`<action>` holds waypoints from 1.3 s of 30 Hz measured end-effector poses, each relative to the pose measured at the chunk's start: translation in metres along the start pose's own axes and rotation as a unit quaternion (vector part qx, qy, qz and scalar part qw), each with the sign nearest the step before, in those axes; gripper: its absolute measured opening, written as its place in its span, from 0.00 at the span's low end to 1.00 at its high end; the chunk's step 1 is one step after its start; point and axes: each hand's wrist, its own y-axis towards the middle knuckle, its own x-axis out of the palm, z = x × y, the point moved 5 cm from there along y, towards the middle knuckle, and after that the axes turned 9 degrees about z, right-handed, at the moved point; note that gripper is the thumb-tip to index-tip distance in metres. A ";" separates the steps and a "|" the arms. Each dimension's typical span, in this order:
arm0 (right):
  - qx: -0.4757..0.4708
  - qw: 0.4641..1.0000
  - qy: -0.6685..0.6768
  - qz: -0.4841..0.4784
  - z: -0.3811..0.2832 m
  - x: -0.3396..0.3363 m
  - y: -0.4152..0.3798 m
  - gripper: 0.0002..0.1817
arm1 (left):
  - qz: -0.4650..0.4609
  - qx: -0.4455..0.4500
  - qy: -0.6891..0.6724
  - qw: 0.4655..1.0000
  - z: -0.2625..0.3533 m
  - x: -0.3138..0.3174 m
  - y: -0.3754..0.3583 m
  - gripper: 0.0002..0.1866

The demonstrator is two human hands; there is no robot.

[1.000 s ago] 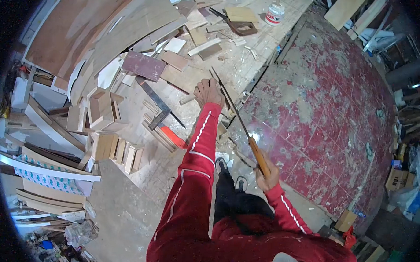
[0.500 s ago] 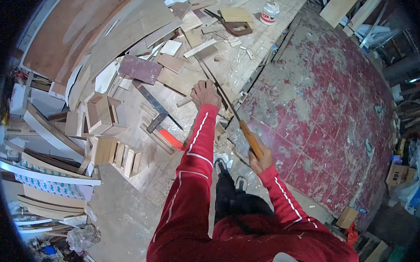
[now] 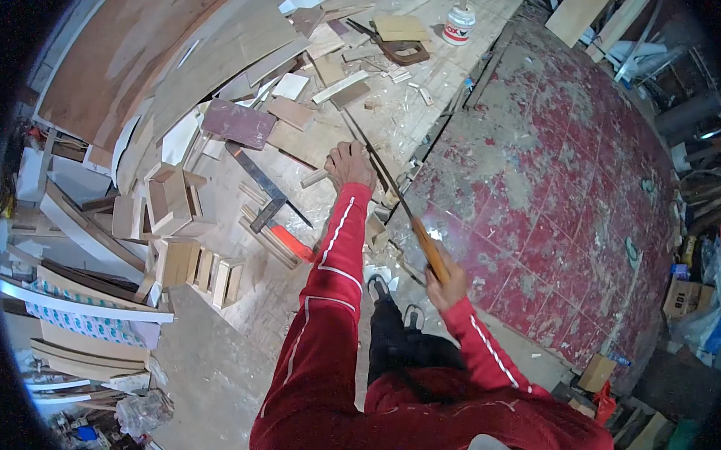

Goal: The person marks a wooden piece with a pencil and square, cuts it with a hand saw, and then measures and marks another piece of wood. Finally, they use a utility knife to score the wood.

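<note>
My left hand [image 3: 350,166] is closed over a short wooden strip [image 3: 315,178] near the edge of the workbench, its fingers curled down on it. In my right hand [image 3: 448,285] is the wooden handle of a long, thin-bladed saw [image 3: 431,250]. The blade slants up and away, passing just right of my left hand at the bench edge. Whether its teeth touch the strip is hidden. Left of my left hand lie a metal square [image 3: 269,211] and a tool with a red-orange handle [image 3: 294,244], on thin wooden strips [image 3: 269,243].
Scrap boards, including a maroon panel [image 3: 239,124], cover the bench's far side. A second handsaw [image 3: 402,53] and a white glue tub [image 3: 459,26] are farther off. Small wooden boxes [image 3: 172,203] stand on the left. A worn red floor [image 3: 537,209] lies to the right.
My right hand and the saw have shifted slightly back toward my body. My left hand stays in nearly the same place on the strip.
</note>
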 end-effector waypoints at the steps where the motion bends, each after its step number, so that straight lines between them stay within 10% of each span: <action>1: 0.093 0.993 -0.012 -0.066 0.001 0.013 0.021 0.30 | -0.007 -0.002 0.007 1.000 0.002 -0.002 0.000 0.16; 8: -0.023 1.000 0.015 -0.008 0.002 -0.022 -0.021 0.30 | 0.010 0.010 -0.002 1.000 0.005 -0.005 -0.007 0.12; 14: 0.080 0.993 -0.004 -0.090 0.014 -0.005 -0.007 0.28 | -0.007 0.008 0.039 0.999 -0.001 0.000 -0.001 0.25; 17: -0.031 0.999 0.020 -0.005 0.012 -0.019 -0.024 0.30 | 0.017 0.016 0.039 0.999 0.000 -0.001 -0.002 0.26; 20: 0.074 0.994 0.001 -0.077 0.002 0.019 0.031 0.30 | -0.010 -0.009 0.016 1.000 0.002 -0.004 0.002 0.15; 39: 0.038 0.999 0.001 -0.039 0.005 0.004 0.013 0.29 | 0.014 0.008 0.026 1.000 0.000 -0.005 0.001 0.17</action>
